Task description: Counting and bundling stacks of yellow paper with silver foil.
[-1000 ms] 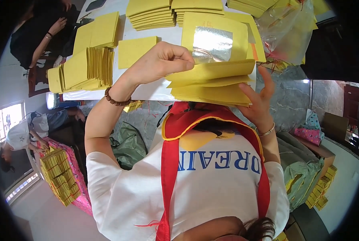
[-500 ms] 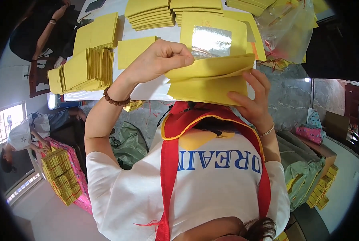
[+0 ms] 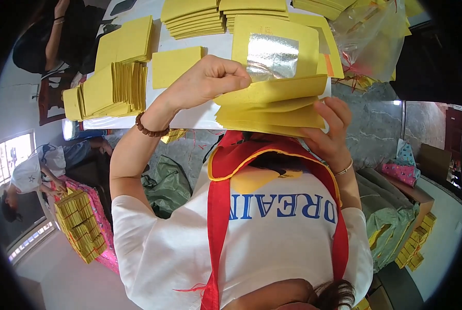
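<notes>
A fanned stack of yellow paper sheets sits at the table's near edge, its layers parted toward me. My left hand is closed in a pinch on the upper left edge of the top sheets, which bend up. At the right edge of the same stack, my right hand grips the lower layers, thumb below and fingers curled above. Just beyond lies a yellow sheet with a shiny silver foil square, its near part hidden behind the raised sheets.
Yellow paper stacks line the far side of the white table, with more stacks at left. A clear plastic bag stands at far right. Two other people are at left, one seated near pink-wrapped yellow bundles.
The lower sheets have fanned into more separate layers at the right. The top sheets' right end has dropped slightly, and my right fingers have shifted outward a little.
</notes>
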The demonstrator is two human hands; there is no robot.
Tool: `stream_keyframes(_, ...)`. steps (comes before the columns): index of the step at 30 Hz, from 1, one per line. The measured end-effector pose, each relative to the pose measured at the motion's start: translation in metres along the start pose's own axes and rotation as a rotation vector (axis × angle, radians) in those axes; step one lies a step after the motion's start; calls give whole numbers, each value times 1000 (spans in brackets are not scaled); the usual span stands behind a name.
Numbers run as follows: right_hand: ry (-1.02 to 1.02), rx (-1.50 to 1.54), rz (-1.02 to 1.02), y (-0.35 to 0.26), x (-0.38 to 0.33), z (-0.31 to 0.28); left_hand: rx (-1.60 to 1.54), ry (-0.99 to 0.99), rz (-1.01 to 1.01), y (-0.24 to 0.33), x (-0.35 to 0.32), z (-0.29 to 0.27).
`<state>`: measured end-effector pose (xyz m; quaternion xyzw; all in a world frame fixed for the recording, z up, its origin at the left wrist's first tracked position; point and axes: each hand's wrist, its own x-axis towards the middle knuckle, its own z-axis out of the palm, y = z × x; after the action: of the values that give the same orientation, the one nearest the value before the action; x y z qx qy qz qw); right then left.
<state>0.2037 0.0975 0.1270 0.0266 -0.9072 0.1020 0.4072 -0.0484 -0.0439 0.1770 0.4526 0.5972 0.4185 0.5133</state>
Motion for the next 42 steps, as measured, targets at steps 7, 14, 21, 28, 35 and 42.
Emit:
stream_keyframes(7,-57,-5,-22,0,1,0,4,-15,-8,0,-1,-1)
stream_keyframes(14,23,-60,-40,-2,-5,3,6,-14,-4,2,-3,0)
stream_keyframes(21,-32,-95,-46,-4,-8,2,18,-26,8,2,-6,0)
stream_keyframes(28,-28,-87,-62,-4,-7,1,-18,-72,4,0,-9,1)
stream_keyframes(35,-57,-89,-45,-6,-7,0,159,-24,55,5,-14,8)
stream_keyframes(42,-15,-110,-72,-4,-6,3,274,53,71,6,-17,14)
